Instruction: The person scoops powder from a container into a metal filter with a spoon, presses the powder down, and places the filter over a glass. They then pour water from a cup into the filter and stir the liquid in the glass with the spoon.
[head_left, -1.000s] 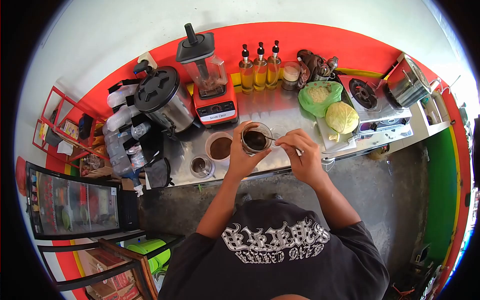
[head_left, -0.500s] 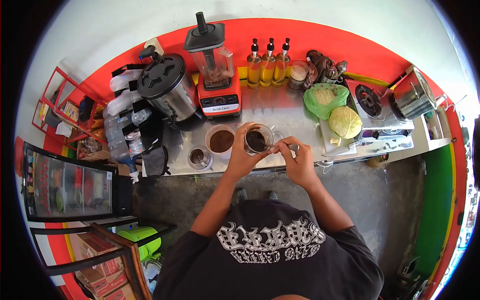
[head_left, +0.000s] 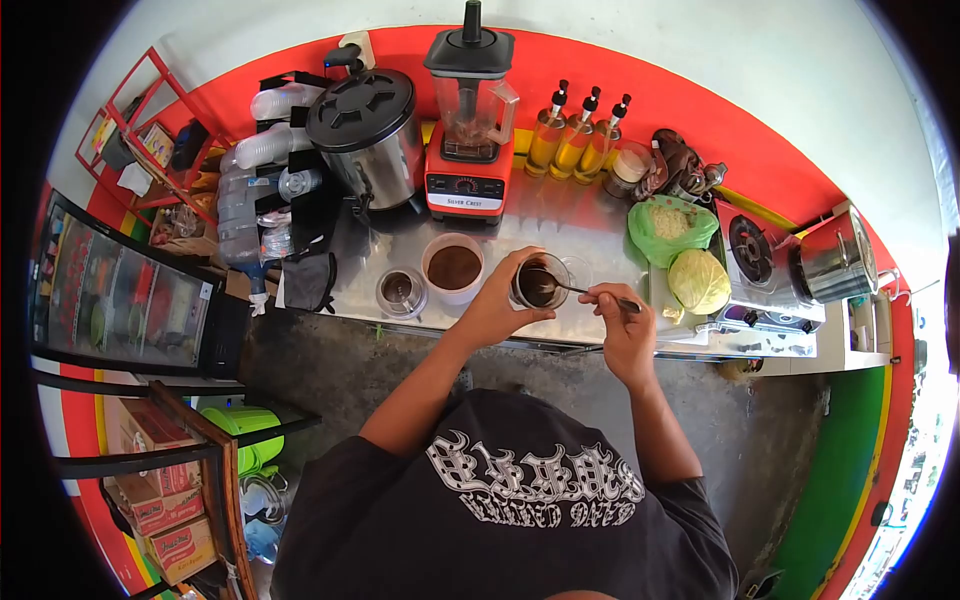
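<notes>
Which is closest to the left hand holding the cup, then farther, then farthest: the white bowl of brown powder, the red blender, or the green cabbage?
From the left hand:
1. White bowl of brown powder, just to its left on the counter.
2. Red blender, behind it by the wall.
3. Round green cabbage, far to the right, beside the stove.

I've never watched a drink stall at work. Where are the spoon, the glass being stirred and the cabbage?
spoon (head_left: 590, 292), head view, on its thin handle.
glass (head_left: 540, 284), head view, on the dark drink inside.
cabbage (head_left: 698, 281), head view, on its pale green top.
</notes>
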